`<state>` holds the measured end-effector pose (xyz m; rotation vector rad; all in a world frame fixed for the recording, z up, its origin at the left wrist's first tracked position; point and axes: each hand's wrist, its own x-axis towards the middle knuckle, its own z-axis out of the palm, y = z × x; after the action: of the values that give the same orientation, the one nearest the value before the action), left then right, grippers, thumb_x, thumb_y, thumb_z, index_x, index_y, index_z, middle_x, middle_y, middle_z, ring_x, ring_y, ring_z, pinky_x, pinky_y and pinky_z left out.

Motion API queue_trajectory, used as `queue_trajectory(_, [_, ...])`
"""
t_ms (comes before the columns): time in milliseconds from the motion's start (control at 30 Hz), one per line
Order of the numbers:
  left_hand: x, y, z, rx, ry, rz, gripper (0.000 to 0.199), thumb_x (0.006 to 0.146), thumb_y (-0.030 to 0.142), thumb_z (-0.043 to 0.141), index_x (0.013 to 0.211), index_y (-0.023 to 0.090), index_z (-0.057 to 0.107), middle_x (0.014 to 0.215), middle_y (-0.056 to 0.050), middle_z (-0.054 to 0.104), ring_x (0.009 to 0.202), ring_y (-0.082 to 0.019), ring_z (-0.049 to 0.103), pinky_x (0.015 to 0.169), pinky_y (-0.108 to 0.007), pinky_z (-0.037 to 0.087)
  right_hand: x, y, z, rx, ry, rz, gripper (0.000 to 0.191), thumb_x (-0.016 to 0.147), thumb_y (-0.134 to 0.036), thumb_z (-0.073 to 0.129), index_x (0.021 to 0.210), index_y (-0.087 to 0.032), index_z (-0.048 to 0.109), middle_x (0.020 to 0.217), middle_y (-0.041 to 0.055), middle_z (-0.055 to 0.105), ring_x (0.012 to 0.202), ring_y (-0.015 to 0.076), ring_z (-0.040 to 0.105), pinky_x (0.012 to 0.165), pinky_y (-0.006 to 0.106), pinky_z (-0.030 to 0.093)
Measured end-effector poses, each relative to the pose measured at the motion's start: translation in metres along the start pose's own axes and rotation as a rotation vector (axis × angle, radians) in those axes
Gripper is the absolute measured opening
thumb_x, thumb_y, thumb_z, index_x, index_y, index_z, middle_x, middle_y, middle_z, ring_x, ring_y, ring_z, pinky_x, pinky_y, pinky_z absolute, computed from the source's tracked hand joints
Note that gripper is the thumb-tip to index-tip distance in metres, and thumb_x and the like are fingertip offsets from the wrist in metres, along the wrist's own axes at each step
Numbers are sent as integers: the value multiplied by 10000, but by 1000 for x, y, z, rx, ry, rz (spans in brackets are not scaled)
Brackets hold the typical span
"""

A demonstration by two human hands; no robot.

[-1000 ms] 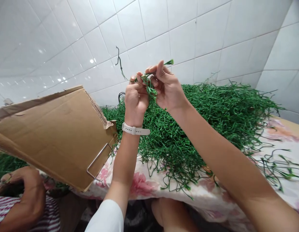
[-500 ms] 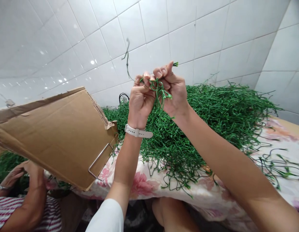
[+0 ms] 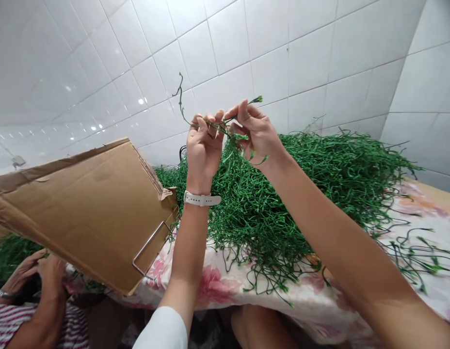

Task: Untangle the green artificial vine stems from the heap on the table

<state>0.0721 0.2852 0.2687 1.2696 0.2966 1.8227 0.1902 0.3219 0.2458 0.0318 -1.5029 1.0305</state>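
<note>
Left hand: and there it was, the left hand [image 3: 205, 148] raised, fingers curled in and loosely closed around the green stems [image 3: 240, 137], a pale watch strap [image 3: 202, 199] round the wrist.
Right hand: up just beside it came the right hand [image 3: 259, 133], thumb and forefinger pinched on the same bunch, other fingers bent.
Green stems: right up between the two hands, well off the table! One thin, forked end rose past the left fingers; a bright tip poked out above the right thumb, and more tips dangled below.
Green heap: what a tangle, the heap [image 3: 261, 208] sprawled beneath and behind the hands, over a flowered tablecloth [image 3: 214, 286], against the tiled wall [image 3: 268, 43].
Cardboard: on the left the brown cardboard [image 3: 79, 218] stood slanted, a bent wire [image 3: 148, 247] at its lower right edge.
Neighbour: beyond it, a co-worker's hands [image 3: 28, 266] worked low, near more greenery [image 3: 10, 254].
</note>
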Motion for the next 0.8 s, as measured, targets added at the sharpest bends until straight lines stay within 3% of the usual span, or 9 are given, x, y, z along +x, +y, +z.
queue_trajectory(67, [-4, 4, 3, -13, 1, 7, 286, 1117, 146, 344, 894, 198, 516, 830, 6, 529, 838, -64, 684, 827, -192, 592, -1, -3, 5, 13, 23, -12, 414, 931, -658, 650, 986, -252, 594, 757, -16, 529, 587, 85, 409, 413, 249, 283])
queue_trajectory(167, [-12, 8, 10, -2, 48, 28, 323, 1114, 170, 361, 848, 214, 538, 712, 21, 427, 578, -58, 510, 724, -175, 564, -2, -6, 15, 24, 44, 6, 467, 937, -713, 591, 933, -248, 554, 750, -21, 528, 561, 85, 386, 405, 254, 262])
queue_trajectory(267, [-18, 9, 14, -55, 11, 67, 348, 1113, 224, 371, 809, 224, 540, 613, 35, 327, 463, -81, 357, 660, -202, 555, -2, -7, 23, 34, 112, 34, 506, 949, -736, 543, 867, -237, 507, 722, -27, 510, 520, 82, 335, 386, 254, 231])
queue_trajectory(333, [-19, 10, 13, -55, 11, 76, 344, 1111, 272, 387, 809, 225, 546, 577, 42, 286, 435, -87, 331, 638, -217, 555, -3, -9, 27, 57, 138, 41, 511, 950, -720, 559, 823, -231, 485, 698, -32, 494, 505, 79, 324, 380, 248, 233])
queue_trajectory(433, [-16, 11, 7, -24, 77, 63, 287, 1098, 333, 431, 880, 232, 588, 566, 43, 338, 451, -99, 415, 683, -240, 577, -4, -15, 32, 99, 108, 34, 521, 946, -713, 573, 781, -230, 470, 652, -40, 457, 506, 81, 376, 382, 236, 260])
queue_trajectory(533, [-9, 10, 0, -44, 88, 98, 296, 1107, 301, 396, 909, 246, 609, 558, 48, 371, 455, -103, 437, 692, -240, 567, -6, -22, 36, 107, 64, 29, 525, 926, -713, 606, 765, -226, 496, 641, -43, 470, 502, 74, 393, 381, 221, 279])
queue_trajectory(667, [-5, 9, -1, -51, 97, 126, 350, 1112, 276, 367, 822, 244, 560, 529, 55, 333, 418, -100, 339, 505, -226, 428, -7, -24, 39, 86, -4, 25, 517, 875, -671, 713, 746, -203, 533, 657, -47, 510, 485, 41, 344, 390, 197, 284])
queue_trajectory(800, [-9, 10, 5, -20, 100, 76, 307, 1105, 258, 380, 833, 235, 522, 558, 56, 342, 409, -83, 307, 413, -221, 302, -8, -22, 34, -55, -50, 20, 510, 899, -596, 730, 679, -197, 500, 609, -53, 432, 492, 41, 285, 410, 202, 246])
